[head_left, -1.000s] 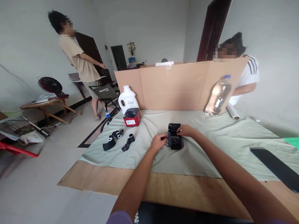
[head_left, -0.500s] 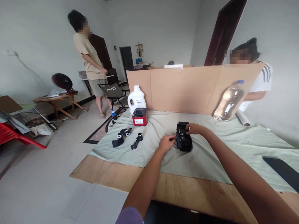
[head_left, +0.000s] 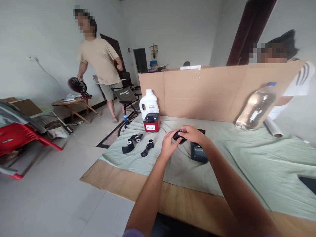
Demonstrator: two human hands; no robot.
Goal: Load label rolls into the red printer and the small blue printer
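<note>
My left hand [head_left: 168, 144] and my right hand [head_left: 192, 133] meet above the pale green cloth [head_left: 237, 154] and together pinch a small black part [head_left: 178, 136]. Just right of them a small black printer [head_left: 198, 152] rests on the cloth, partly hidden by my right wrist. Left of my hands lie black rolls with white cores [head_left: 129, 146] and another black roll piece [head_left: 147, 150]. A red-and-black device [head_left: 151, 122] stands farther back with a white jug [head_left: 148, 102] behind it.
A cardboard screen [head_left: 209, 92] runs along the table's far side, with a seated person behind it at the right. A clear water bottle [head_left: 255, 108] leans on it beside a film roll [head_left: 273, 126]. A person stands at the left by a folding chair [head_left: 125, 97], a fan [head_left: 77, 86] and a red chair [head_left: 22, 136].
Both hands have lifted off the black printer and come together to its left, holding a small black part. The view has swung left; the standing person has turned and stepped toward the fan.
</note>
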